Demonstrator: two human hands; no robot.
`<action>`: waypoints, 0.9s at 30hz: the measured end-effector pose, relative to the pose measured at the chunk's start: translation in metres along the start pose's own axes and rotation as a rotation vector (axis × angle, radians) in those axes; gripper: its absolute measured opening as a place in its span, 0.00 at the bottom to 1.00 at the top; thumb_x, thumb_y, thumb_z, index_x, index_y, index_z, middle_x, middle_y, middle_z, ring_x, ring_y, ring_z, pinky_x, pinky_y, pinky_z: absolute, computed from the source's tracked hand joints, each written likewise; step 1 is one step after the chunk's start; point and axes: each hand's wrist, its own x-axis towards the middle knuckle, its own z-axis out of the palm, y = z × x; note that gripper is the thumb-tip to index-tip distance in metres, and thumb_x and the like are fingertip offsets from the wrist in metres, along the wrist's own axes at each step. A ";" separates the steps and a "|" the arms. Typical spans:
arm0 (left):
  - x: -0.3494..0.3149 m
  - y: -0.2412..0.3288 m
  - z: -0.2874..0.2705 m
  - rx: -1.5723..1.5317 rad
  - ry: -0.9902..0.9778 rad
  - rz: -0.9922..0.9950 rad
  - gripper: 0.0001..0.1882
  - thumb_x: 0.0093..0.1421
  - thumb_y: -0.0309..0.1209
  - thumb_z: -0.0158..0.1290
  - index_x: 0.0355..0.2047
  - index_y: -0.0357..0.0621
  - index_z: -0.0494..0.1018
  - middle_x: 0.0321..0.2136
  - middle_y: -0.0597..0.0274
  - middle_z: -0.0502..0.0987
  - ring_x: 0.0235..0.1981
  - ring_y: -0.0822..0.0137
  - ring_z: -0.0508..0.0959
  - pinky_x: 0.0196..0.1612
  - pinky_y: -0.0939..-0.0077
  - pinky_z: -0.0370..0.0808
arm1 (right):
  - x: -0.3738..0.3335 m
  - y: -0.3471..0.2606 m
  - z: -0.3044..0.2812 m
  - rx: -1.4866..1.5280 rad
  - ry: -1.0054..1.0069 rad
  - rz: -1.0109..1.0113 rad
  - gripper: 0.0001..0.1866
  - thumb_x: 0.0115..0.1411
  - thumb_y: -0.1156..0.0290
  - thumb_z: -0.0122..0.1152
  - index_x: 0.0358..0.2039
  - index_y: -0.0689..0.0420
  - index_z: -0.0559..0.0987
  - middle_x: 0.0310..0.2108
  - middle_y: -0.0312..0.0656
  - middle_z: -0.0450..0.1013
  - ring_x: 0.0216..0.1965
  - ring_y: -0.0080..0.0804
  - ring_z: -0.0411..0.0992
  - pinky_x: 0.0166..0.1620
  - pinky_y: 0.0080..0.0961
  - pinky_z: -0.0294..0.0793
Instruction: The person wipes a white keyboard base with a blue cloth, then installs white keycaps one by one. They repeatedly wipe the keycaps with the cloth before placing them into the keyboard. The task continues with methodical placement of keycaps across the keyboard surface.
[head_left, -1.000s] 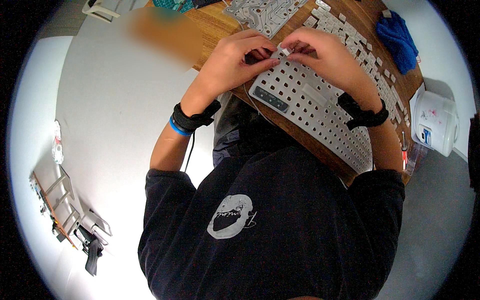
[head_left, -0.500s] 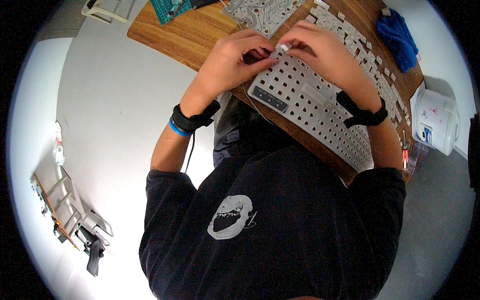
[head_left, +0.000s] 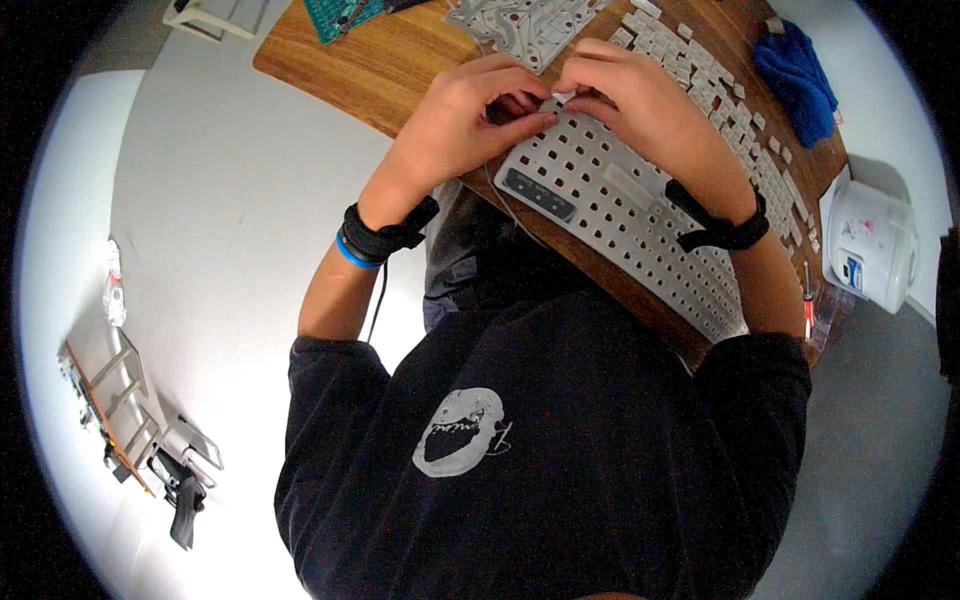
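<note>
A light grey keyboard frame [head_left: 600,210] with rows of square holes lies slanted along the table's near edge. At its far left corner, my left hand [head_left: 480,110] has thumb and fingers closed round the frame's edge; the fingertips are partly hidden. Between the thumb and finger of my right hand [head_left: 635,100] is a small white keycap [head_left: 562,97], pinched at the same corner, above the first holes. The two hands' fingertips almost meet there. Right of the frame, many loose white keycaps [head_left: 740,125] lie in slanting rows, partly behind my right hand.
A clear circuit sheet [head_left: 530,25] lies beyond my hands on the wooden table [head_left: 340,75]. A green mat [head_left: 335,15] is at the far left. On the right are a blue cloth [head_left: 795,80], a red-handled screwdriver [head_left: 808,310] and a white rounded appliance [head_left: 870,240].
The keycap in my right fingers has shifted slightly left and down toward the frame's corner, and less of it shows. My left hand has barely moved.
</note>
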 end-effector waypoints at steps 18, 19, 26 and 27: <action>-0.001 0.002 0.001 -0.035 0.018 -0.032 0.12 0.62 0.28 0.72 0.44 0.39 0.84 0.44 0.60 0.85 0.39 0.68 0.88 0.42 0.74 0.85 | -0.012 -0.005 -0.010 0.046 -0.028 0.021 0.06 0.64 0.76 0.63 0.38 0.62 0.75 0.36 0.48 0.72 0.40 0.52 0.77 0.43 0.43 0.76; -0.001 0.002 0.001 -0.042 0.019 -0.035 0.12 0.62 0.28 0.72 0.44 0.39 0.84 0.44 0.60 0.85 0.39 0.68 0.88 0.42 0.74 0.85 | -0.012 -0.007 -0.011 0.038 -0.041 0.034 0.05 0.64 0.74 0.61 0.37 0.61 0.75 0.35 0.49 0.72 0.40 0.54 0.76 0.43 0.44 0.76; -0.003 0.001 0.001 -0.005 0.020 -0.016 0.12 0.62 0.27 0.72 0.44 0.39 0.85 0.44 0.59 0.85 0.38 0.67 0.87 0.42 0.73 0.84 | -0.004 -0.024 -0.019 -0.004 -0.039 -0.015 0.08 0.65 0.71 0.54 0.34 0.63 0.74 0.33 0.48 0.70 0.37 0.53 0.75 0.42 0.44 0.74; -0.003 0.002 0.000 -0.012 0.027 -0.017 0.12 0.62 0.27 0.72 0.44 0.39 0.85 0.44 0.59 0.85 0.38 0.67 0.87 0.42 0.73 0.84 | -0.005 -0.023 -0.018 -0.012 -0.029 -0.031 0.08 0.65 0.70 0.54 0.33 0.63 0.74 0.32 0.48 0.70 0.37 0.53 0.75 0.42 0.45 0.73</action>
